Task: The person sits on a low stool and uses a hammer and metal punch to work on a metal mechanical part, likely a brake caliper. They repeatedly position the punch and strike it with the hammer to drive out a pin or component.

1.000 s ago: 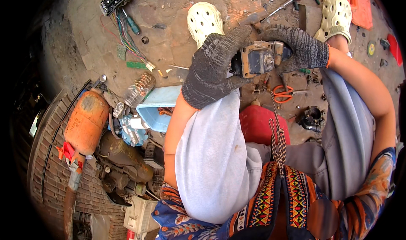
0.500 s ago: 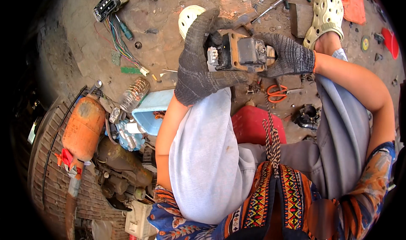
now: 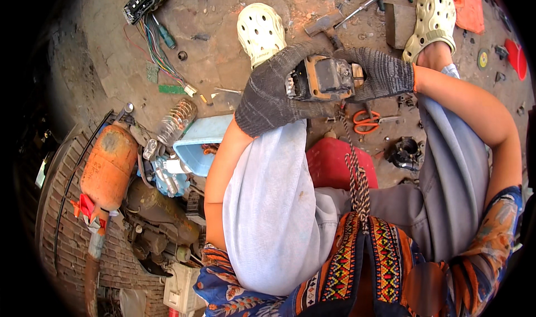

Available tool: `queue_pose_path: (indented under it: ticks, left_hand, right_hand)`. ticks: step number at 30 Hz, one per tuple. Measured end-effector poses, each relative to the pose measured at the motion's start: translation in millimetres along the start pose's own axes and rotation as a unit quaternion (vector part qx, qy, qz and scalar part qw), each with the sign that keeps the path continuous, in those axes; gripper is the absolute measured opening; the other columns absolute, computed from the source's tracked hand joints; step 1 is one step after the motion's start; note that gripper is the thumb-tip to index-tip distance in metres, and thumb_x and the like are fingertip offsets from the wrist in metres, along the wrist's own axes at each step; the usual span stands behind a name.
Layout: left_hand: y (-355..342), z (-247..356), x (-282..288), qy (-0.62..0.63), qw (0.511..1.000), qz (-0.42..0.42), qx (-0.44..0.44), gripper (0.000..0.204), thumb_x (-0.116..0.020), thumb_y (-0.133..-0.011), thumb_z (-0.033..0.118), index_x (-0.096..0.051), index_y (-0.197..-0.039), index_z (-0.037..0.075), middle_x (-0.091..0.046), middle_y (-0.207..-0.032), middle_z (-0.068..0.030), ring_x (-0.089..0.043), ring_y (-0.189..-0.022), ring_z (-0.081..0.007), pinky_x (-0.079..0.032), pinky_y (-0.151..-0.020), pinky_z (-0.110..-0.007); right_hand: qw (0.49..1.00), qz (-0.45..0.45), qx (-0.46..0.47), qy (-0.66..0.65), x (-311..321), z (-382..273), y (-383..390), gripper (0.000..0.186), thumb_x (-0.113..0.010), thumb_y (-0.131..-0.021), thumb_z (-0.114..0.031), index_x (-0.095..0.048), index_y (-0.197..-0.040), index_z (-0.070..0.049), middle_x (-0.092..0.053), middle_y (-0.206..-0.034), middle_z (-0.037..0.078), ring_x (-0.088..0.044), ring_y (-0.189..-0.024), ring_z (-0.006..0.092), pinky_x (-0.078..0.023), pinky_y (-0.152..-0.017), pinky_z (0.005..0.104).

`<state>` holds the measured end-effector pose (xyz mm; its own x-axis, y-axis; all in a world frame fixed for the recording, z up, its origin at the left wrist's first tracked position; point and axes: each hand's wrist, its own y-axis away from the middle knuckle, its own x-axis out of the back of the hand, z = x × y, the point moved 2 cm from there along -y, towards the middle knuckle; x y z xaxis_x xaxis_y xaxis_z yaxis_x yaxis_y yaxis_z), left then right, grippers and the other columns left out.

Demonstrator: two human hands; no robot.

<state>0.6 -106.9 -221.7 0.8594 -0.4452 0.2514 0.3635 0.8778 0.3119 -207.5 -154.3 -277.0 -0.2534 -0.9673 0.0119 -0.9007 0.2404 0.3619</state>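
Grey knitted work gloves cover both my hands. Between them I hold a black, boxy mechanical part (image 3: 334, 75) with a brown metal frame and a pale toothed end. My left hand (image 3: 269, 93) wraps around the toothed end, its fingers along the far side and the near side. At the opposite end, my right hand (image 3: 386, 72) grips the part; some of its fingertips are hidden behind it. The part is held in the air above the ground, between my knees. Just beyond it lies a hammer (image 3: 322, 23), partly behind a screwdriver (image 3: 365, 5).
Orange-handled scissors (image 3: 366, 122) lie below my right hand, near a red seat-like object (image 3: 343, 163). A light-blue bin (image 3: 204, 132) stands beside my left knee. Wires (image 3: 159, 54), a metal block (image 3: 400, 25) and an orange cylinder (image 3: 109, 166) surround me.
My left hand has come down and drawn in around the toothed end of the part. The hammer and my left clog show more fully. My right hand keeps its hold.
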Motion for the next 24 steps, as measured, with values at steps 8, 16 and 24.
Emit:
queue_pose_path:
  ticks: [8,16,24]
  left_hand:
    - [-3.5,-1.6,3.6,0.051,0.993,0.099,-0.022,0.072,-0.084,-0.051,0.026,-0.051,-0.112,0.004,-0.058,-0.104,-0.0089,-0.057,-0.094,-0.0173,-0.047,-0.081,-0.031]
    - [-1.9,-6.3,1.2,0.195,0.976,0.086,0.041,0.073,-0.083,-0.055,0.018,-0.047,-0.116,0.002,-0.057,-0.106,-0.0074,-0.055,-0.094,-0.0149,-0.047,-0.082,-0.03]
    - [-2.0,-10.7,2.7,0.19,0.978,0.087,0.027,0.073,-0.083,-0.056,0.018,-0.046,-0.117,0.001,-0.058,-0.105,-0.0081,-0.056,-0.094,-0.0146,-0.047,-0.081,-0.029]
  right_hand:
    - [0.999,0.034,0.026,-0.021,9.2,-3.0,-3.2,0.052,-0.074,-0.067,-0.021,-0.051,-0.108,0.002,-0.059,-0.096,0.015,-0.058,-0.086,0.0207,-0.049,-0.075,0.0306]
    - [1.0,0.015,-0.001,0.021,13.4,-12.3,2.2,0.048,-0.068,-0.075,-0.025,-0.05,-0.111,0.002,-0.06,-0.096,0.016,-0.059,-0.085,0.0214,-0.048,-0.074,0.0316]
    - [0.995,-0.042,-0.068,0.059,22.5,-29.9,2.3,0.064,-0.071,-0.071,-0.029,-0.045,-0.119,0.003,-0.055,-0.11,0.017,-0.055,-0.099,0.0258,-0.044,-0.087,0.0336]
